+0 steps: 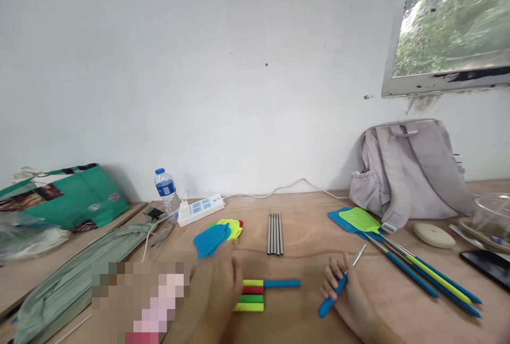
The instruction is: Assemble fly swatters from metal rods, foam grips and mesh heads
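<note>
Your right hand [341, 286] has its grip wrapped round one blue handle [327, 306], its single rod [359, 255] slanting away and rightward. Just beyond your blurred left hand [223, 280], the nearer one, lie overlapping heads [207, 241], too stacked to count; I cannot tell that grip's state. Between hands: five loose handles [252, 298]. Beyond: about five bare rods [275, 235]. Rightward: apparently four swatters [442, 280].

Decent lane past the right hand [351, 288], between the metal rods [275, 235] and the swatters [412, 275], just a cable [289, 185] crossing at the back. Left's tighter imo: loose swatter heads [210, 240] right past the left hand [227, 275], power strip [202, 210] behind.
</note>
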`<state>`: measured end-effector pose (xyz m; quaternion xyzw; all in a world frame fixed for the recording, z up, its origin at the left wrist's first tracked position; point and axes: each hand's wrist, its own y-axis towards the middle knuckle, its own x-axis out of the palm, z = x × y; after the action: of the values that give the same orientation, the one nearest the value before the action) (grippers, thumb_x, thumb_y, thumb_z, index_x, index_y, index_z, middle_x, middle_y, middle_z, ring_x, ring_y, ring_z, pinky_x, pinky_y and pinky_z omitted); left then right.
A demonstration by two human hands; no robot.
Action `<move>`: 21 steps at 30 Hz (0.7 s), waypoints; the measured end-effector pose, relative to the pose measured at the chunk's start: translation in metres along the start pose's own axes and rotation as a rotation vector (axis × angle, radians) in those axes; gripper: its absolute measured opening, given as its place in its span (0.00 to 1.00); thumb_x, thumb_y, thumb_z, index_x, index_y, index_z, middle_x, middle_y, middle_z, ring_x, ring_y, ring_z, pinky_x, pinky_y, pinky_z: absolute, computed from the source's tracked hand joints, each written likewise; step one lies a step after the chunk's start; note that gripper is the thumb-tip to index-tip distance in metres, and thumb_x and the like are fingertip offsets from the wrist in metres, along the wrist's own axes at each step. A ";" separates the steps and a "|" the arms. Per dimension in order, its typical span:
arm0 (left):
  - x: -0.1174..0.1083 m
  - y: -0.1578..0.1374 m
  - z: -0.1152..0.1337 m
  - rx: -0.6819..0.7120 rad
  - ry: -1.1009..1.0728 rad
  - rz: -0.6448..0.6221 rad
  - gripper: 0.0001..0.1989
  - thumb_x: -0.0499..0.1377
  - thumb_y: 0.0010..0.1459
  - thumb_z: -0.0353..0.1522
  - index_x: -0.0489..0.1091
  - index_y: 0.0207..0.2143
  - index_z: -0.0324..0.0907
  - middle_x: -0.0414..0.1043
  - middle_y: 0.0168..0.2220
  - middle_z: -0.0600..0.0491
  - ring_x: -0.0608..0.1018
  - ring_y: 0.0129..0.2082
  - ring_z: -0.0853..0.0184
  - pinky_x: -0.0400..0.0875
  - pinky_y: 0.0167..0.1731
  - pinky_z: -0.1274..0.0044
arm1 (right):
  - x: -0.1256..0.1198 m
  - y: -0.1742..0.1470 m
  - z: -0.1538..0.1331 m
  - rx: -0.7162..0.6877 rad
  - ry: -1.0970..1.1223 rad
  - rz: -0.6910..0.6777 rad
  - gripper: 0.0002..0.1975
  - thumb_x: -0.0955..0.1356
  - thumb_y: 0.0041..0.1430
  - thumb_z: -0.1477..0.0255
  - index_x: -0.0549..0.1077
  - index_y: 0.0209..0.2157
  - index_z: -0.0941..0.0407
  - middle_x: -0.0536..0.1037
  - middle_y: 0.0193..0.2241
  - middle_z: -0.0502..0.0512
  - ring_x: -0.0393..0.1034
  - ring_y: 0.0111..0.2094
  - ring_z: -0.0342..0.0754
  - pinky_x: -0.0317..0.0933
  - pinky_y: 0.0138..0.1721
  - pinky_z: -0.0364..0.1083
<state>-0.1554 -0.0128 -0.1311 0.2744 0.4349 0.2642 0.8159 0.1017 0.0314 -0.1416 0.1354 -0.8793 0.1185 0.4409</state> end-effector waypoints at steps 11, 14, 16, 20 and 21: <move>0.005 0.029 -0.074 -0.284 0.398 -0.076 0.21 0.49 0.49 0.24 0.60 0.48 0.30 0.66 0.45 0.37 0.62 0.54 0.49 0.55 0.52 0.57 | -0.020 0.014 -0.014 0.010 0.217 0.131 0.23 0.69 0.47 0.59 0.51 0.17 0.55 0.48 0.13 0.38 0.41 0.11 0.33 0.47 0.13 0.37; 0.002 0.029 -0.072 -0.280 0.383 -0.135 0.20 0.48 0.50 0.24 0.62 0.47 0.31 0.68 0.43 0.39 0.70 0.47 0.54 0.63 0.47 0.62 | -0.021 0.014 -0.013 0.007 0.210 0.119 0.22 0.68 0.48 0.60 0.52 0.18 0.55 0.47 0.13 0.38 0.38 0.11 0.33 0.46 0.12 0.36; -0.002 0.029 -0.067 -0.260 0.356 -0.159 0.20 0.48 0.50 0.24 0.63 0.47 0.32 0.68 0.43 0.40 0.72 0.44 0.56 0.65 0.44 0.64 | -0.022 0.014 -0.012 0.008 0.197 0.096 0.21 0.68 0.48 0.61 0.52 0.18 0.55 0.47 0.13 0.37 0.37 0.11 0.33 0.44 0.12 0.35; -0.013 0.034 -0.048 -0.186 0.269 -0.171 0.15 0.48 0.50 0.25 0.68 0.40 0.39 0.72 0.42 0.46 0.73 0.41 0.58 0.65 0.43 0.66 | -0.017 0.013 -0.015 0.053 0.128 0.060 0.21 0.67 0.49 0.59 0.53 0.19 0.55 0.49 0.12 0.38 0.36 0.10 0.32 0.37 0.10 0.34; -0.016 0.038 -0.041 -0.165 0.243 -0.161 0.14 0.49 0.50 0.26 0.70 0.37 0.41 0.73 0.40 0.48 0.73 0.40 0.58 0.64 0.44 0.66 | -0.013 0.014 -0.017 0.081 0.081 0.047 0.21 0.67 0.49 0.57 0.53 0.19 0.55 0.50 0.12 0.38 0.36 0.10 0.32 0.35 0.09 0.34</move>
<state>-0.2051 0.0122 -0.1155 0.1368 0.5276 0.2640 0.7958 0.1178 0.0518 -0.1435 0.1275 -0.8582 0.1698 0.4674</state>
